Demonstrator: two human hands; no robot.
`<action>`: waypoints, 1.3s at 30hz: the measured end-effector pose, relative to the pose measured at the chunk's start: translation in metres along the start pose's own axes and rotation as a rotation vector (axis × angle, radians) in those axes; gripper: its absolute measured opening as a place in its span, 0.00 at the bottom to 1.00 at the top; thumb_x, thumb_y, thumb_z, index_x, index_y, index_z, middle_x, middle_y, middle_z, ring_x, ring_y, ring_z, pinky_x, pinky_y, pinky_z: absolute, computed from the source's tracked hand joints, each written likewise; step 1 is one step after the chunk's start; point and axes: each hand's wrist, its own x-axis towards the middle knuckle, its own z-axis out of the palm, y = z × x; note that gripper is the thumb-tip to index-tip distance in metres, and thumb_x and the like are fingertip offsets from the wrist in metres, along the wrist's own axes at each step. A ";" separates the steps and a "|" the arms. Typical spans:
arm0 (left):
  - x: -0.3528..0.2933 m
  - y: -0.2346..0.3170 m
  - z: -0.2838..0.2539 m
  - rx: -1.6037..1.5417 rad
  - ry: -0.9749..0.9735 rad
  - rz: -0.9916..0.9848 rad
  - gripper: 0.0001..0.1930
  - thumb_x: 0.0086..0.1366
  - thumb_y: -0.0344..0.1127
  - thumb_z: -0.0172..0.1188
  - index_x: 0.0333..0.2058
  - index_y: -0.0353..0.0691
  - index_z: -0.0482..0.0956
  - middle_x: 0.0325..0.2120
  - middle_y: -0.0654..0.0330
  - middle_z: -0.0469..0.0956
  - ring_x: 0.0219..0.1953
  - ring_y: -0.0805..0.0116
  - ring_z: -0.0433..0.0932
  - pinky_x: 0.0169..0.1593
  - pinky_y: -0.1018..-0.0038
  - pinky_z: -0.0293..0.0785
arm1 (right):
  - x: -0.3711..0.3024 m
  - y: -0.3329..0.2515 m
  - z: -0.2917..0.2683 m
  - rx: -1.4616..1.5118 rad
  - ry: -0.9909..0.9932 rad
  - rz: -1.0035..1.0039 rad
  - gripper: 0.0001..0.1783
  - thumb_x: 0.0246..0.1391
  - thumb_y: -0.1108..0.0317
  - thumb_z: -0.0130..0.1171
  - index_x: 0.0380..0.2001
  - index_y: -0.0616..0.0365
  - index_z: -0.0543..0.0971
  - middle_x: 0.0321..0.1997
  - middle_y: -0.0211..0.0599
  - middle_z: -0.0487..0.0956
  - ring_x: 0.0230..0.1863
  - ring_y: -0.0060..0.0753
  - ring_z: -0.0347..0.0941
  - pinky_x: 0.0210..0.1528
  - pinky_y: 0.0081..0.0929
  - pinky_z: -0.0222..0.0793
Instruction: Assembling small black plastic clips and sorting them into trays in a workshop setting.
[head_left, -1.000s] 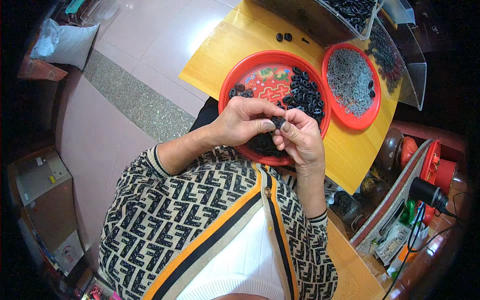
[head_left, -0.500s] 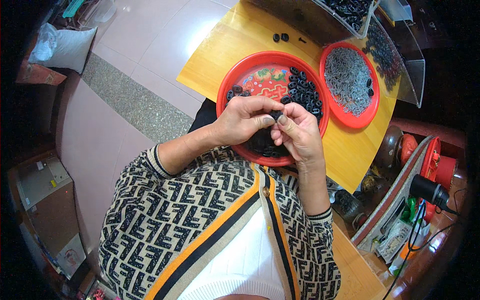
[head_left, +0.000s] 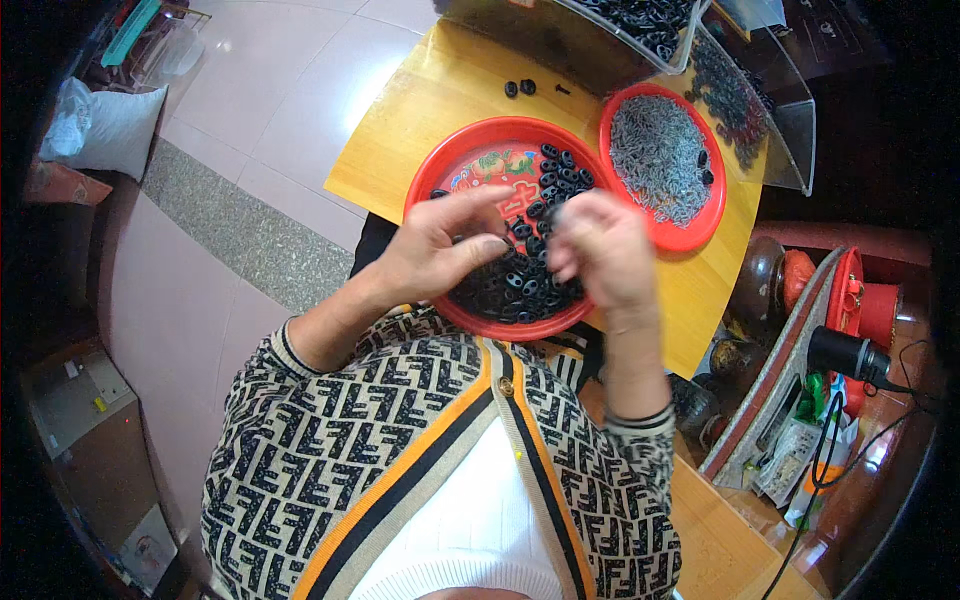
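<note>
Above a round red tray (head_left: pixel 505 124) my left hand (head_left: pixel 438 245) is open, thumb and forefinger apart with nothing visible between them. My right hand (head_left: pixel 608 250) hovers over the tray's right side, its fingers curled together and smeared by motion. Something dark shows by its fingertips, but I cannot make out whether it is held. Many small black oval parts with two holes (head_left: pixel 520 288) lie in the tray, heaped toward the near and right sides. A patterned printed base shows between them.
A second red tray (head_left: pixel 692 239) at the right holds a heap of small silvery screws (head_left: pixel 655 150) and a few black parts. Behind stands a clear plastic bin (head_left: pixel 535 30) with black pieces. Two black parts (head_left: pixel 520 88) and a small dark screw lie on the yellow wooden table (head_left: pixel 385 130).
My hands, which were pinching a small black part together, have come apart. The left one has opened, and the right one has moved rightward. The view has shifted slightly.
</note>
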 end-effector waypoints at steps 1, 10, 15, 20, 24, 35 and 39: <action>-0.003 0.004 -0.006 0.037 0.071 -0.012 0.18 0.52 0.22 0.55 0.45 0.31 0.68 0.26 0.63 0.72 0.28 0.79 0.70 0.33 0.83 0.68 | 0.003 -0.020 -0.012 0.092 0.046 -0.126 0.04 0.48 0.72 0.51 0.25 0.62 0.72 0.18 0.34 0.73 0.15 0.22 0.69 0.16 0.16 0.66; -0.002 0.005 -0.045 0.702 0.312 0.255 0.11 0.47 0.21 0.59 0.33 0.30 0.73 0.26 0.54 0.72 0.27 0.66 0.74 0.31 0.77 0.71 | 0.016 -0.065 -0.057 -0.174 0.309 -0.364 0.09 0.51 0.70 0.51 0.32 0.65 0.74 0.25 0.36 0.74 0.25 0.27 0.71 0.28 0.18 0.69; 0.003 -0.002 -0.049 0.690 0.269 0.223 0.11 0.50 0.21 0.57 0.35 0.32 0.74 0.28 0.56 0.73 0.29 0.70 0.72 0.31 0.78 0.69 | 0.023 0.005 -0.004 -1.029 0.136 -0.554 0.06 0.44 0.74 0.56 0.29 0.64 0.76 0.26 0.38 0.76 0.27 0.30 0.73 0.30 0.23 0.68; 0.005 -0.003 -0.050 0.662 0.262 0.178 0.09 0.50 0.22 0.57 0.33 0.31 0.74 0.28 0.56 0.73 0.29 0.70 0.72 0.32 0.78 0.69 | 0.038 0.028 0.029 -1.172 0.013 -0.670 0.07 0.40 0.75 0.56 0.28 0.61 0.75 0.26 0.45 0.74 0.30 0.43 0.71 0.33 0.31 0.67; 0.007 -0.006 -0.050 0.614 0.270 0.183 0.09 0.49 0.22 0.58 0.32 0.31 0.74 0.27 0.54 0.73 0.28 0.67 0.73 0.30 0.77 0.70 | 0.042 0.039 0.050 -1.294 -0.002 -0.656 0.08 0.38 0.77 0.52 0.27 0.59 0.73 0.27 0.48 0.70 0.32 0.47 0.69 0.36 0.36 0.67; 0.055 -0.010 -0.047 1.144 0.128 0.523 0.09 0.41 0.28 0.58 0.26 0.37 0.76 0.34 0.52 0.71 0.42 0.55 0.68 0.43 0.63 0.64 | 0.036 0.043 0.053 -1.296 -0.009 -0.658 0.08 0.36 0.79 0.54 0.25 0.63 0.70 0.26 0.48 0.67 0.32 0.50 0.67 0.36 0.39 0.64; 0.079 -0.013 -0.049 1.312 -0.040 0.569 0.07 0.43 0.34 0.55 0.23 0.39 0.77 0.40 0.48 0.68 0.47 0.50 0.64 0.47 0.59 0.60 | 0.034 0.052 0.052 -1.142 0.046 -0.709 0.08 0.36 0.80 0.54 0.24 0.63 0.68 0.25 0.47 0.67 0.30 0.49 0.66 0.34 0.38 0.64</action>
